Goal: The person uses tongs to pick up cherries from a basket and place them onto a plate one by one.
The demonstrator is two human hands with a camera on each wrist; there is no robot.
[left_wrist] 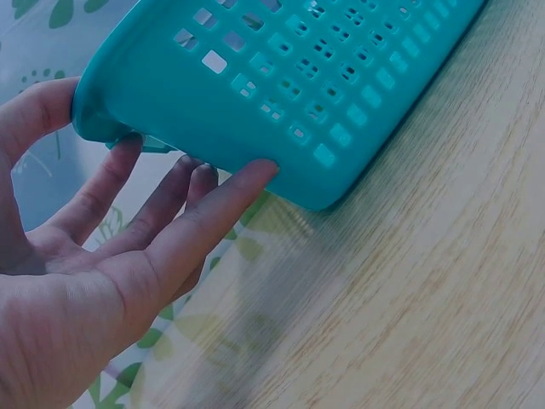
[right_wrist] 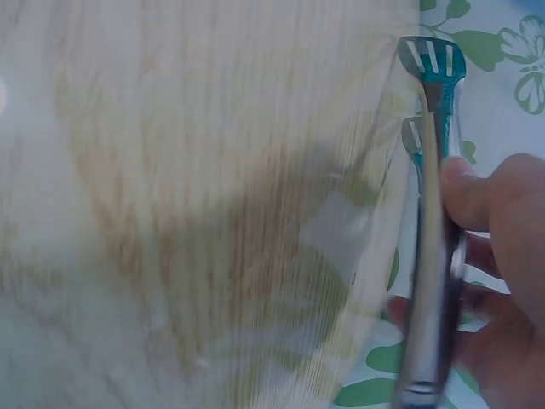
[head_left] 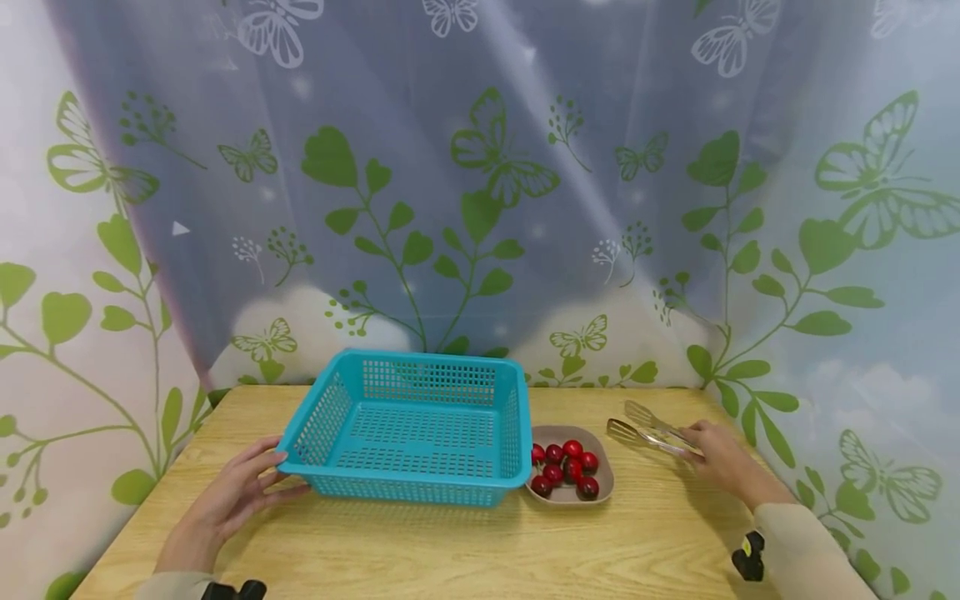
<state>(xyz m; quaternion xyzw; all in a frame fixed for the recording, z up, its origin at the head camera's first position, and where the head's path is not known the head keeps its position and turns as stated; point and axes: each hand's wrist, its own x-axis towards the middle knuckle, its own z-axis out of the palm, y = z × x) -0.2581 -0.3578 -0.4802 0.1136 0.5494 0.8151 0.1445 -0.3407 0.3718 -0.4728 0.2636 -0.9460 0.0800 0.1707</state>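
A blue plastic basket (head_left: 420,482) with perforated walls stands left of the middle of the table. My left hand (head_left: 234,490) grips its left front corner, a digit over the rim and other fingers against the outer wall (left_wrist: 230,119). In the left wrist view, this hand (left_wrist: 128,273) has its fingers spread along the corner. Metal tongs (head_left: 660,435) with slotted heads are held in my right hand (head_left: 723,461), their two arms apart and pointing left. The right wrist view shows the thumb of the right hand (right_wrist: 502,247) along the tongs (right_wrist: 433,256), with nothing between their heads.
A beige bowl (head_left: 558,498) of red cherries (head_left: 573,472) sits just right of the basket, whose edge overlaps it in the head view. The wooden table (head_left: 450,550) meets a curtain (head_left: 420,250) printed with leaves and butterflies at the back and sides.
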